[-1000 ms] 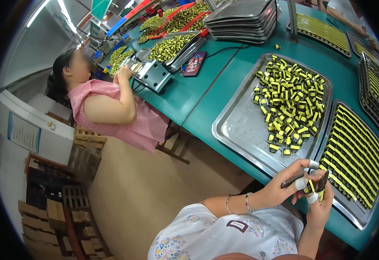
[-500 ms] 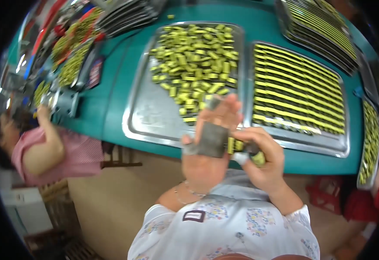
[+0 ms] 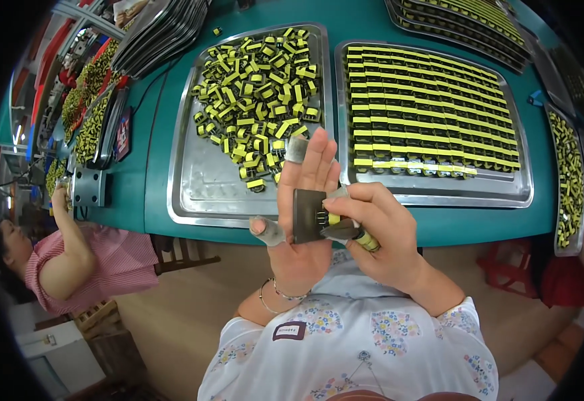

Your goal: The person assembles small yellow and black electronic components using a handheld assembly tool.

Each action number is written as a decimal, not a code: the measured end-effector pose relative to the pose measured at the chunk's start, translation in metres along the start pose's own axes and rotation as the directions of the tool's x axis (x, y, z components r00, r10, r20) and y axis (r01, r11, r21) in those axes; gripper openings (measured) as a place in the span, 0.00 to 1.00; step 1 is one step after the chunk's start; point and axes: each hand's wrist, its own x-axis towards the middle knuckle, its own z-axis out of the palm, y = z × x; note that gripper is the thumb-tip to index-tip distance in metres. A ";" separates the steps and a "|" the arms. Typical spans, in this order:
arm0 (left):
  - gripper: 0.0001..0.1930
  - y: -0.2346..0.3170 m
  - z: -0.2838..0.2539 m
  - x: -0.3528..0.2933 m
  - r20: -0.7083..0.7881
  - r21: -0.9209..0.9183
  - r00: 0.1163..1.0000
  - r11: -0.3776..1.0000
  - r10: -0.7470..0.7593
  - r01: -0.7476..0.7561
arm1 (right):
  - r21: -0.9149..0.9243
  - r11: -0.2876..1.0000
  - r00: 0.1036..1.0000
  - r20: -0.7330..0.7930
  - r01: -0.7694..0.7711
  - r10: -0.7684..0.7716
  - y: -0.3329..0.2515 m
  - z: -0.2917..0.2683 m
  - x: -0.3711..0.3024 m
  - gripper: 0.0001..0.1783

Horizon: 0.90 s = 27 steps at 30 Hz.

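My left hand (image 3: pixel 303 257) is palm up with its fingers stretched out. A dark flat block (image 3: pixel 306 215) lies across that palm. Grey wraps cover the left thumb and one fingertip. Between finger and thumb, my right hand (image 3: pixel 389 234) pinches a small yellow-and-black transformer (image 3: pixel 334 218), its metal pins turned toward the block's edge. The same hand also holds a dark pointed tool (image 3: pixel 340 231) with a yellowish handle, partly covered by the fingers. Beyond the hands, a metal tray (image 3: pixel 201 194) carries a loose heap of such transformers (image 3: pixel 258 100).
To the right, another metal tray (image 3: pixel 432 196) bears transformers in neat rows. Stacked trays (image 3: pixel 465 33) stand at the far right, more trays (image 3: pixel 161 37) at the far left. A narrow tray (image 3: pixel 569 180) lies at the right edge. A co-worker in pink (image 3: pixel 84 267) sits at the left.
The view has shifted, so the trays appear further left. My right fingers have turned the transformer, and its pins now show beside the block. The left palm stays stretched out.
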 end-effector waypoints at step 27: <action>0.50 -0.007 -0.017 -0.008 0.159 0.282 0.986 0.959 -0.050 0.003 | 0.061 0.998 0.998 -0.065 0.001 0.003 0.012 0.005 -0.003 0.26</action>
